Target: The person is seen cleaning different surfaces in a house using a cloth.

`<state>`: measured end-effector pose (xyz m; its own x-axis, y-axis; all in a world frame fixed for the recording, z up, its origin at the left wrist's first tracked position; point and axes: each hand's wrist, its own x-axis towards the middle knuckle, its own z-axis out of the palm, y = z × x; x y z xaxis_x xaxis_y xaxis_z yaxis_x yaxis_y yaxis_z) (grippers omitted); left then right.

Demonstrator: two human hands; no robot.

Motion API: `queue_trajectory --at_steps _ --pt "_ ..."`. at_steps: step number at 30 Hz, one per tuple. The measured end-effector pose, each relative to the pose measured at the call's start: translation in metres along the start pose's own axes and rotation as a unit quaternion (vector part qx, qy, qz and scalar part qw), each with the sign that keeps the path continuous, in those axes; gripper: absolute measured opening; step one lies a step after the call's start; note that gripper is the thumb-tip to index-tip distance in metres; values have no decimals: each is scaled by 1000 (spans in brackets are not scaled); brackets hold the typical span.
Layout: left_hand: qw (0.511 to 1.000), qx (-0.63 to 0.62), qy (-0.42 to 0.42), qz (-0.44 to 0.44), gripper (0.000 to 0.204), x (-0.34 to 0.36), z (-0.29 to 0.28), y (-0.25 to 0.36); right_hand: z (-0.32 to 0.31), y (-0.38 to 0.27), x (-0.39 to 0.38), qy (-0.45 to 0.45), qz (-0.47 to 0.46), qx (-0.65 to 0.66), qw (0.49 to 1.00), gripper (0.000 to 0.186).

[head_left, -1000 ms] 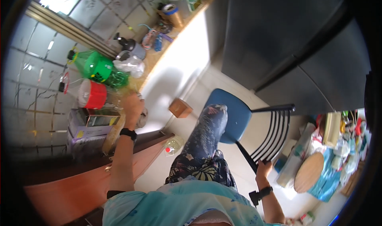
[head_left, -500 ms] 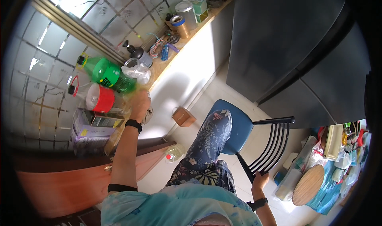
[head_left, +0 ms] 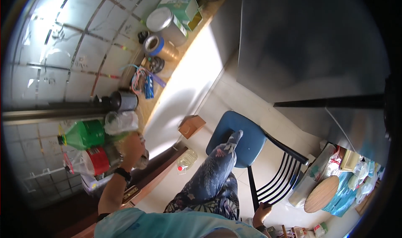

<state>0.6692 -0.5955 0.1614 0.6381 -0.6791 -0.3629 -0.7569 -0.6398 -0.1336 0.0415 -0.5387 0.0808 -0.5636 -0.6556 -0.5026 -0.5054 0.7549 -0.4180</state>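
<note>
My left hand (head_left: 132,148) is closed at the near end of the wooden ledge (head_left: 144,112). A crumpled greyish, cloth-like thing (head_left: 144,159) shows beside its fingers, partly hidden. Close to this hand are a clear plastic container in a bag (head_left: 121,122), a green plastic bottle (head_left: 86,134) and a clear bottle with a red label (head_left: 94,160). My right hand (head_left: 261,214) grips the top of the black slatted back of a chair (head_left: 274,179). One of my legs, in dark patterned trousers (head_left: 209,171), is up against the chair's blue seat (head_left: 247,150).
Farther along the ledge are a dark pump bottle (head_left: 123,101), coiled wires (head_left: 138,79), tape rolls (head_left: 161,48), a lidded canister (head_left: 167,25) and a green box (head_left: 180,11). On the floor stand a brown box (head_left: 191,126) and an oil jug (head_left: 186,159). A dark cabinet (head_left: 310,41) rises on the right.
The view has turned and shifted, so the ledge's things appear lower and farther left. My left hand stays at the ledge near the bottles; my right hand stays on the chair back.
</note>
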Motion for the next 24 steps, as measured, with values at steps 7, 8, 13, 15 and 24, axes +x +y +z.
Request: queue_trajectory --at_steps 7,8,13,15,24 --pt "996 75 -33 -41 35 -5 11 -3 0 14 2 13 28 -93 995 29" --pt "996 80 -22 -32 35 -3 9 -4 1 18 1 10 30 -89 996 29" --pt "997 -73 -33 -17 23 -5 -25 25 -3 -10 6 -30 102 -140 984 39" --pt "997 18 -47 59 22 -1 5 3 -21 -27 22 -148 138 -182 962 39" --pt "976 -206 -40 -51 17 -1 27 -5 -38 -150 95 -391 156 -227 878 31"
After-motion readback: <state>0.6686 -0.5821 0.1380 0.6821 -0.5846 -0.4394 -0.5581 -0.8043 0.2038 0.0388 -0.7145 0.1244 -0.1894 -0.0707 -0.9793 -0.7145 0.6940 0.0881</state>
